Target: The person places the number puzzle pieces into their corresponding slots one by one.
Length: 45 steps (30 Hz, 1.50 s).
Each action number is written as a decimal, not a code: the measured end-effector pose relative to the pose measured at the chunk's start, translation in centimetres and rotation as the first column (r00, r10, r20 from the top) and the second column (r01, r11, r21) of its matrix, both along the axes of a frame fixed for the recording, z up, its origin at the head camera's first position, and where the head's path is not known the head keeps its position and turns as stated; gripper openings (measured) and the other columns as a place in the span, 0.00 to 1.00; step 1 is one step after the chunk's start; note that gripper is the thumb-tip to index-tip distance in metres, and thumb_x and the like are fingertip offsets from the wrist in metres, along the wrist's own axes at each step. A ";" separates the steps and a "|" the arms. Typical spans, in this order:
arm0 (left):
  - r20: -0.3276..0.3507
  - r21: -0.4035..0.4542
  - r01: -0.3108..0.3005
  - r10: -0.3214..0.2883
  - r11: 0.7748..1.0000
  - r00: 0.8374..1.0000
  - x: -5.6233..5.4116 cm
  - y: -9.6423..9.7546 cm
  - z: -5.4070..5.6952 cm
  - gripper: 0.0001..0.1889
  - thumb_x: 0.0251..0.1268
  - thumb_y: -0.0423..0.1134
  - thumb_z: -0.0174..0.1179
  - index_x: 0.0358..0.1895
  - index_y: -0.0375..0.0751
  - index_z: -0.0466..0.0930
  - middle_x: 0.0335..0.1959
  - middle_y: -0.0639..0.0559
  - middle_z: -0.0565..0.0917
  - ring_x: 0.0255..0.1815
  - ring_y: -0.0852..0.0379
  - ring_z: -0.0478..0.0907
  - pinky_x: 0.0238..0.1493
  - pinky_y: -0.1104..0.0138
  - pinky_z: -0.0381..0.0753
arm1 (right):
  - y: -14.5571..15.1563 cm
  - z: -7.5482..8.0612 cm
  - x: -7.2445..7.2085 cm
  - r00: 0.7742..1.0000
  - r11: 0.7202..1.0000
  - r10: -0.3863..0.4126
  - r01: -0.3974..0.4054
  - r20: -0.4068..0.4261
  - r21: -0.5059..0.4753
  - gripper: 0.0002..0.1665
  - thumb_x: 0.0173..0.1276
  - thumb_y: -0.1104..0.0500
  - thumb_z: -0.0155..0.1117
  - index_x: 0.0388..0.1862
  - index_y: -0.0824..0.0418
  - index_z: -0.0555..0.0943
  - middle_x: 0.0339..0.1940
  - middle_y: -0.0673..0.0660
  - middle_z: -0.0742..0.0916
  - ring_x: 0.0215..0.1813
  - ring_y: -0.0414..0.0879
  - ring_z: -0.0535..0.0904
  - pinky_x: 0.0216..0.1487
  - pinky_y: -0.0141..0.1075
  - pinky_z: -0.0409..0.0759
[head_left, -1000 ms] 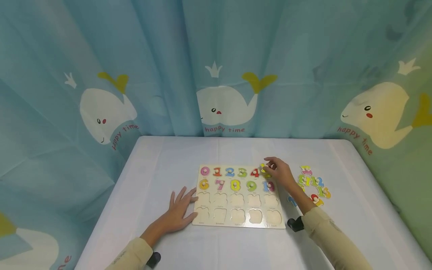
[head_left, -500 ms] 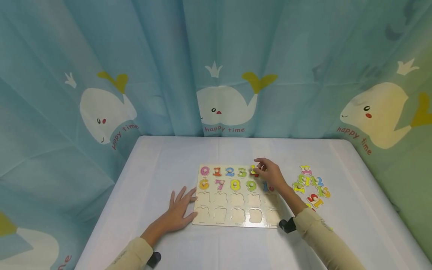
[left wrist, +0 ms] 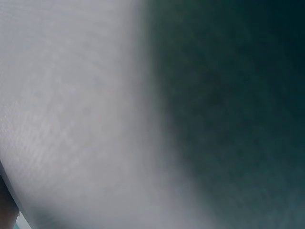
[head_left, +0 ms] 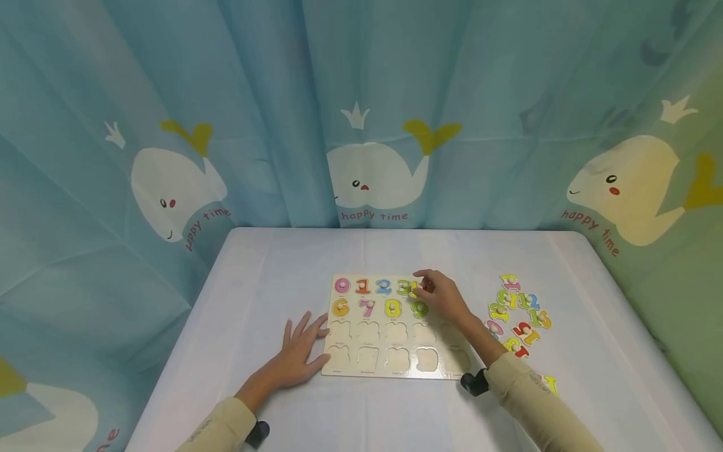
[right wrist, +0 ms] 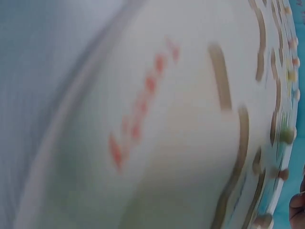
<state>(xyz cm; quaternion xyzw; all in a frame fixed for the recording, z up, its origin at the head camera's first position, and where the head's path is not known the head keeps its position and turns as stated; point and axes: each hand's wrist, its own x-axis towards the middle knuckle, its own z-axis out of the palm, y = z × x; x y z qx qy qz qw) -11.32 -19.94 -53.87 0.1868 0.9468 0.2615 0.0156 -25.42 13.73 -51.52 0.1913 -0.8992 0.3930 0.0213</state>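
Observation:
A wooden number puzzle board lies on the white table. Knobbed numerals fill its two far rows, while the two near rows show bare recesses. My right hand pinches a yellow number piece over the far row, beside the green 3; the hand hides the board's far right corner. In the right wrist view the board appears close and blurred, with fingertips at the right edge. My left hand rests beside the board, fingers spread, thumb and fingertips at its left edge.
Several loose number pieces lie to the right of the board, some partly behind my right forearm. A blue whale-print curtain hangs behind the table. The left wrist view shows only blurred pale and dark green surfaces.
My right hand has moved left along the far row with the yellow number piece, from the right corner to beside the 3. More loose pieces now show behind the forearm. The left hand has stayed put.

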 end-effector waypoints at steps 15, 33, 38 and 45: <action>0.032 -0.006 0.007 -0.006 1.000 0.999 0.0 0.1 0.3 0.38 0.63 0.49 0.55 0.72 0.37 0.51 0.63 0.50 0.73 0.74 0.39 0.40 0.64 0.38 0.29 | -3.3 0.0 1.4 0.999 0.998 0.036 -0.037 0.028 0.057 0.23 0.57 0.62 0.71 0.52 0.64 0.79 0.26 0.49 0.76 0.28 0.43 0.69 0.30 0.35 0.70; 0.035 -0.006 0.007 -0.007 1.000 0.999 -0.2 0.1 0.8 0.38 0.63 0.49 0.54 0.73 0.37 0.51 0.62 0.50 0.74 0.74 0.39 0.40 0.64 0.39 0.28 | -6.5 -0.3 3.3 0.995 0.994 0.102 -0.102 0.016 0.039 0.22 0.58 0.61 0.70 0.52 0.62 0.78 0.25 0.46 0.75 0.27 0.40 0.68 0.28 0.32 0.70; 0.031 -0.013 0.003 -0.003 1.000 1.000 -0.3 0.0 0.6 0.39 0.63 0.49 0.54 0.73 0.38 0.50 0.61 0.51 0.75 0.74 0.40 0.40 0.64 0.39 0.28 | -7.2 -0.5 3.5 0.994 0.992 0.113 -0.113 0.009 0.052 0.20 0.58 0.61 0.70 0.50 0.61 0.79 0.24 0.46 0.74 0.26 0.40 0.68 0.28 0.32 0.69; -0.003 0.001 0.007 -0.007 1.000 1.000 0.1 0.0 0.0 0.38 0.62 0.48 0.56 0.72 0.37 0.53 0.60 0.50 0.75 0.73 0.39 0.43 0.63 0.38 0.30 | -7.9 -1.0 4.4 0.993 0.990 0.113 -0.115 0.030 0.075 0.21 0.60 0.58 0.69 0.52 0.60 0.78 0.24 0.45 0.74 0.27 0.39 0.69 0.28 0.31 0.70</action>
